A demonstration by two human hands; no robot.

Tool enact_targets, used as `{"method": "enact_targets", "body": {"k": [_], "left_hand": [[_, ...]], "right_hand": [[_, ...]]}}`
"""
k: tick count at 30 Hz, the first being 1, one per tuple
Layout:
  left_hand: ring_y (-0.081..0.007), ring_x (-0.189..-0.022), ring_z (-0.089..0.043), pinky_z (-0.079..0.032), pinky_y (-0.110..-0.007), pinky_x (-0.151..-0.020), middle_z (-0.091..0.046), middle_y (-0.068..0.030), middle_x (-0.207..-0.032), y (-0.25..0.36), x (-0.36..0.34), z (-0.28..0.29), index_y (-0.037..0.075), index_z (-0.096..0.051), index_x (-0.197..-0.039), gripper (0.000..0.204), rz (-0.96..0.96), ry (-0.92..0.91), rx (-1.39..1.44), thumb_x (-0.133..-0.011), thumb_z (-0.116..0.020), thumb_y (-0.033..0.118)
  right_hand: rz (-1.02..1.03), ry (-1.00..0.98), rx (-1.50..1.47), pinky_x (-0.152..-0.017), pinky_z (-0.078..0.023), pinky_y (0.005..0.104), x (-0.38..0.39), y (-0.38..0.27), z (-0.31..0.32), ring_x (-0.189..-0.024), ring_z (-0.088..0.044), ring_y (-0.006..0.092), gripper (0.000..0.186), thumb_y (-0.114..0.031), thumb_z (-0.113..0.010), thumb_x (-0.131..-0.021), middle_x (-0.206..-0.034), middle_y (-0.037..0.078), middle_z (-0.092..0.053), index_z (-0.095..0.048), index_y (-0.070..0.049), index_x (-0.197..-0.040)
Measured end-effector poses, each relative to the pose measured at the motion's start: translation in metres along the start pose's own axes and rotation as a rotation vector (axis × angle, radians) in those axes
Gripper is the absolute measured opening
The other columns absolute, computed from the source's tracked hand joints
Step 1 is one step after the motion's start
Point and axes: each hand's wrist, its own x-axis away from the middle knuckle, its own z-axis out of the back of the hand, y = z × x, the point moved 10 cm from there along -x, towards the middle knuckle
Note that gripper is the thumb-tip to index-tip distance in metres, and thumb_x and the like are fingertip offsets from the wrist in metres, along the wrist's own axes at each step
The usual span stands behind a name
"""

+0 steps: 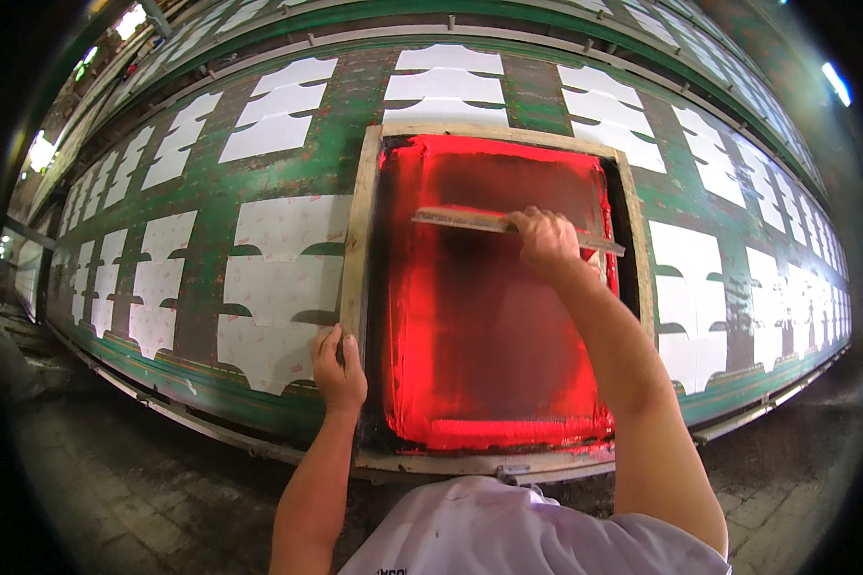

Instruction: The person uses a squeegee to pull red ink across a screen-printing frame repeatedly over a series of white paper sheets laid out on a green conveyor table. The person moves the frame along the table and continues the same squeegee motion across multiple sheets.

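A wooden-framed printing screen [357, 240] lies in front of me, its mesh covered in bright red ink [412, 364] that is thick along the borders and thin and dark in the middle. My right hand [548, 240] is closed on the wooden squeegee [460, 219], which lies crosswise over the upper half of the mesh, slightly lower at its right end. At the lower left, my left hand [339, 369] has its curled fingers and thumb at the outer left rail of the frame; part of its grip is hidden.
White cut fabric pieces lie in rows along a long green table [211, 187]. The pieces [283, 287] left of the screen bear faint red prints; those [686, 297] to its right look plain. A metal rail [163, 407] runs along the near edge. More tables stand beyond.
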Motion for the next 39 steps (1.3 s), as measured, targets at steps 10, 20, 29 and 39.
{"method": "enact_targets", "body": {"k": [10,20,29,39], "left_hand": [[-0.0411,-0.125,-0.066,-0.052,-0.051,-0.111,-0.072,-0.0219,-0.131,0.010,0.000,0.001,-0.006,-0.072,-0.139,0.045,0.029,-0.021,-0.067,-0.111,-0.071,0.029],[-0.0389,-0.124,-0.066,-0.052,-0.050,-0.110,-0.071,-0.0208,-0.130,0.005,0.002,0.000,-0.005,-0.072,-0.140,0.044,0.078,-0.043,-0.107,-0.108,-0.074,0.025],[-0.0404,-0.124,-0.066,-0.053,-0.050,-0.110,-0.071,-0.0220,-0.126,0.008,0.000,-0.002,-0.006,-0.072,-0.138,0.044,0.146,-0.058,-0.190,-0.106,-0.077,0.023],[-0.0450,-0.130,-0.064,-0.051,-0.054,-0.115,-0.071,-0.0241,-0.131,0.009,-0.001,-0.001,-0.003,-0.072,-0.138,0.049,0.005,0.005,-0.151,-0.098,-0.082,0.024]], "right_hand": [[-0.004,-0.070,0.047,-0.105,-0.063,0.0503,-0.144,0.080,-0.016,-0.123,-0.078,0.0325,0.038,-0.015,-0.066,-0.103,-0.130,0.011,-0.081,-0.079,-0.029,-0.136],[0.038,-0.138,0.142,-0.103,-0.064,0.0523,-0.176,0.091,-0.009,-0.118,-0.080,0.0376,0.033,-0.017,-0.065,-0.100,-0.123,0.016,-0.083,-0.083,-0.020,-0.128],[0.170,-0.171,0.041,-0.099,-0.065,0.0522,-0.115,0.054,-0.008,-0.113,-0.081,0.0360,0.031,-0.015,-0.064,-0.094,-0.117,0.015,-0.084,-0.083,-0.015,-0.118],[0.160,-0.271,-0.001,-0.095,-0.066,0.0511,0.077,-0.038,0.011,-0.112,-0.081,0.0348,0.026,-0.019,-0.068,-0.096,-0.116,0.012,-0.085,-0.082,-0.019,-0.117]]}}
